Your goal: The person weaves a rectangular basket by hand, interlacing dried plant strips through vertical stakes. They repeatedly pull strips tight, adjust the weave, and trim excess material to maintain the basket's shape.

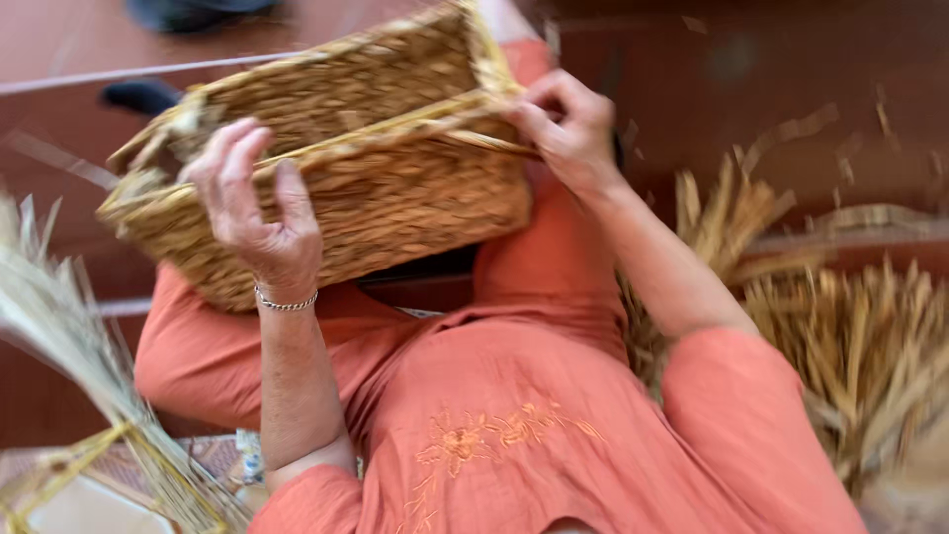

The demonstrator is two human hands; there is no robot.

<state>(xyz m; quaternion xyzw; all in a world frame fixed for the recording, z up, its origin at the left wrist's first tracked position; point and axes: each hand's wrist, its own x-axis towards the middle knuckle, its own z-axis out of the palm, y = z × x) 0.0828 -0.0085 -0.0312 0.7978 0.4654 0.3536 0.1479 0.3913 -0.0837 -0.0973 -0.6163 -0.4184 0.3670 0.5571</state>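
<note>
A rectangular woven straw basket [395,188] rests tilted on my lap, its opening turned away and up. My left hand [259,213] grips the basket's near left side, fingers spread over the rim; a thin bracelet circles that wrist. My right hand [566,124] pinches the basket's right corner at the rim, with a loose straw strand under the fingers. I wear an orange embroidered garment [514,405]. The frame is somewhat blurred.
A tied bundle of pale dry stalks [89,366] lies at the lower left. Heaps of golden straw [850,346] fill the right side. The floor is reddish-brown [712,69], and a dark shoe-like shape [143,96] lies behind the basket.
</note>
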